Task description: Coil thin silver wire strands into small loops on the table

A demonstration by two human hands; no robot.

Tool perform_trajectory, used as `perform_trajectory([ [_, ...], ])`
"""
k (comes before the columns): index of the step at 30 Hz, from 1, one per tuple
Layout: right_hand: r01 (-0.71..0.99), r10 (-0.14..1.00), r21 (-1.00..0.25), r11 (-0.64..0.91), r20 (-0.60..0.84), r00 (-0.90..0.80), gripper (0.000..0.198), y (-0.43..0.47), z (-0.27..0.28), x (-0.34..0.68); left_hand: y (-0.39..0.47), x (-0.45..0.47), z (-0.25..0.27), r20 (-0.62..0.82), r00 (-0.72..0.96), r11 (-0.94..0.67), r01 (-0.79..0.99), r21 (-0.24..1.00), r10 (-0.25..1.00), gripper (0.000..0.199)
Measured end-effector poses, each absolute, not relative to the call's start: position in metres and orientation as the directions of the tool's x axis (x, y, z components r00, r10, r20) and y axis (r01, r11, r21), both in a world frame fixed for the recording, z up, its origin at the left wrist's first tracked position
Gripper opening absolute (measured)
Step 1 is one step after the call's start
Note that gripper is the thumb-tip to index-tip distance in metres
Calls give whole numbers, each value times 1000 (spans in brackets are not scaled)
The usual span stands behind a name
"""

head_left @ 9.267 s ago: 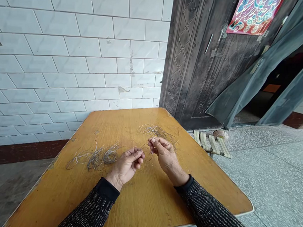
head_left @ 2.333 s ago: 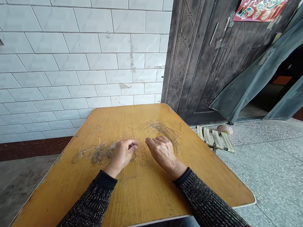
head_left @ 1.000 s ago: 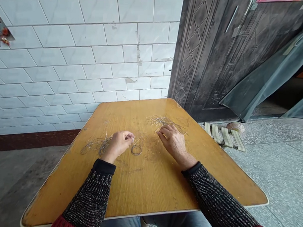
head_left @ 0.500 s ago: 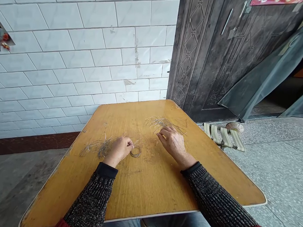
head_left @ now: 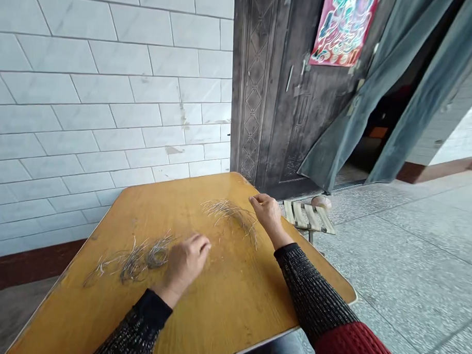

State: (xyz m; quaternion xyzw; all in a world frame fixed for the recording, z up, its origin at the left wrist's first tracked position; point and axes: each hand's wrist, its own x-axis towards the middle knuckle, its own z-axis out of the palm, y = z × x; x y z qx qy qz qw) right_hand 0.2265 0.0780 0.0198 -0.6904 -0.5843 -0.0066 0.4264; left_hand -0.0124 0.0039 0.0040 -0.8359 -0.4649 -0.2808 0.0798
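Observation:
Thin metal wires lie on the wooden table [head_left: 204,310]. My left hand [head_left: 188,263] is a little blurred, its fingers curled closed over the table just right of a coil of wire [head_left: 158,254]; anything between the fingers is hidden. Beside that coil are another wire bundle [head_left: 134,264] and a looser tangle [head_left: 107,265] further left. Raised near the table's right edge, my right hand [head_left: 267,214] has its thumb and fingers pinched together. What it pinches is too fine to make out. Left of it is a spread pile of wires [head_left: 230,213].
A white tiled wall [head_left: 106,115] stands behind the table. To the right are a dark carved door [head_left: 276,121] and a grey curtain [head_left: 338,139]. A folding stool with woven straps [head_left: 310,217] stands beyond the table's right edge.
My view has turned right. My right hand has moved right from above the wire pile to the table's edge. The wire ring formerly at my left fingertips no longer shows there.

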Motion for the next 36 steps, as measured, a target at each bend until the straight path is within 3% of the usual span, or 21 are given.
perform_trajectory([
  [3,818,812,-575,-23,467,350,34,86,14,244,-6,8,-8,535,598,-685,727,-49,596,19],
  [6,833,833,-550,-63,430,347,27,91,-2,252,-11,13,-17,558,657,-747,657,-96,506,20],
  [14,908,883,-402,-118,376,281,25,101,-24,262,-11,6,-20,633,624,-823,567,38,459,16],
  [21,947,920,-298,-122,323,220,15,107,-30,258,-12,7,-20,632,620,-822,567,49,465,15],
  [29,952,913,-273,-138,336,229,17,103,-23,253,-11,7,-24,624,610,-813,578,73,489,16],
  [36,920,877,-346,-182,365,311,21,98,-12,247,-9,6,-25,628,597,-810,578,94,499,17],
])
